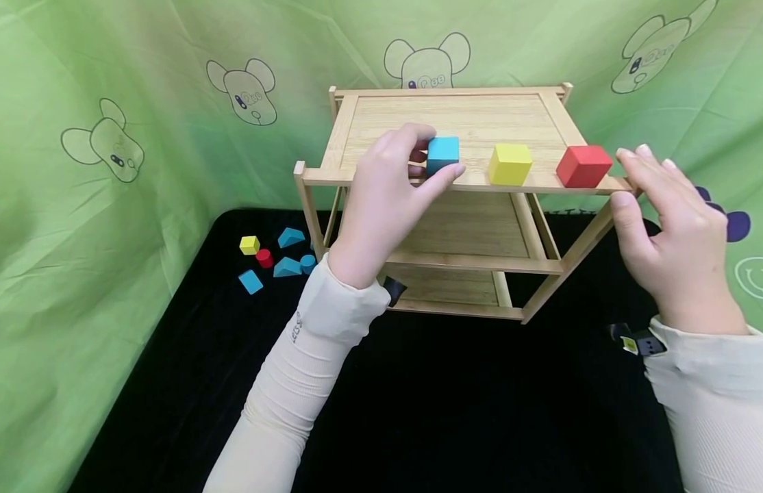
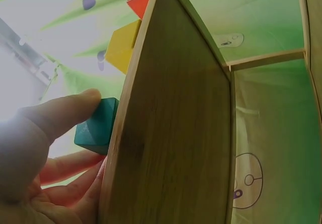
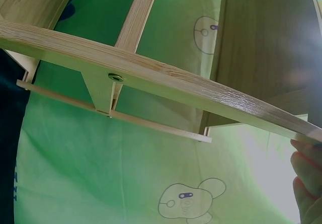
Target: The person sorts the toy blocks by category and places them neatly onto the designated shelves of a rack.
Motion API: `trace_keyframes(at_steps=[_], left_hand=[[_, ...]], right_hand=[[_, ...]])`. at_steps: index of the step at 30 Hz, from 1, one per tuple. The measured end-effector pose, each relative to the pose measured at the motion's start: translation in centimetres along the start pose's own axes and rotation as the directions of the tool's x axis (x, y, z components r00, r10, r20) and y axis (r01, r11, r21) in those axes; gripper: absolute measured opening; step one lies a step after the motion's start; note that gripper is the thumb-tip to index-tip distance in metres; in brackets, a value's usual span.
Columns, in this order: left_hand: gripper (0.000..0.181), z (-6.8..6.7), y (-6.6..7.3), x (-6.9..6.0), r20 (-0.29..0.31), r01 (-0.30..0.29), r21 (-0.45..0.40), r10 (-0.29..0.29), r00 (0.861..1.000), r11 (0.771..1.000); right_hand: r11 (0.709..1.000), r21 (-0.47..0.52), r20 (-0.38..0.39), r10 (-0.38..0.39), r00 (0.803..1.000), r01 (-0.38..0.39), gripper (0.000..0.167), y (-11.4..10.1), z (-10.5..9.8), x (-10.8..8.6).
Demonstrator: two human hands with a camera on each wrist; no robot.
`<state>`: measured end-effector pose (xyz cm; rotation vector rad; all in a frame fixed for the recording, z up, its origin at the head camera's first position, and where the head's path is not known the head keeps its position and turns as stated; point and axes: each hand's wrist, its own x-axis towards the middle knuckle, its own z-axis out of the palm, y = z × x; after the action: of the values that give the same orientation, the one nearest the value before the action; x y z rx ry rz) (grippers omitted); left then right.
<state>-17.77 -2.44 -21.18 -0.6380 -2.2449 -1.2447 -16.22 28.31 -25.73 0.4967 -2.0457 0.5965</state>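
My left hand (image 1: 388, 185) pinches a blue cube (image 1: 443, 152) between thumb and fingers at the front edge of a wooden shelf rack's top board (image 1: 443, 113). From the left wrist view, the cube (image 2: 97, 126) meets the board's edge, thumb on one face. Along the same edge sit a yellow cube (image 1: 509, 165), then a red cube (image 1: 583, 166) farther right. My right hand (image 1: 680, 233) rests at the rack's front right corner, its fingers fairly straight and the thumb by the post. Only its fingertips (image 3: 307, 171) show in the right wrist view, beside the post's end.
Left of the rack, several loose blocks lie on the black cloth (image 1: 172, 411), among them a yellow cube (image 1: 249, 245), a red cylinder (image 1: 264, 258) and blue triangles (image 1: 287, 267). Lower shelves (image 1: 461, 226) sit under the top board. A green printed curtain (image 1: 172, 41) hangs close around.
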Motion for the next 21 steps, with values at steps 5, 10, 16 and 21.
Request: trace_keyframes(at_steps=[5,10,16,21], left_hand=[[0.045,0.13,-0.04,-0.09,0.001,0.006,0.033,-0.006,1.000,0.999],[0.045,0.11,-0.09,-0.25,0.000,0.021,0.048,-0.021,1.000,0.999],[0.045,0.20,-0.06,-0.34,0.008,0.019,0.069,-0.020,1.000,0.997],[0.044,0.29,-0.06,-0.42,-0.001,0.021,0.078,-0.021,1.000,0.997]], right_hand=[[1.000,0.008,-0.005,0.000,1.000,0.000,0.048,0.07,0.04,-0.05],[1.000,0.020,-0.021,0.004,1.000,-0.004,0.047,0.00,0.12,-0.07],[1.000,0.014,-0.021,0.012,1.000,-0.012,0.047,-0.15,0.07,-0.11],[1.000,0.011,-0.021,0.027,0.999,-0.027,0.047,-0.52,0.08,0.01]])
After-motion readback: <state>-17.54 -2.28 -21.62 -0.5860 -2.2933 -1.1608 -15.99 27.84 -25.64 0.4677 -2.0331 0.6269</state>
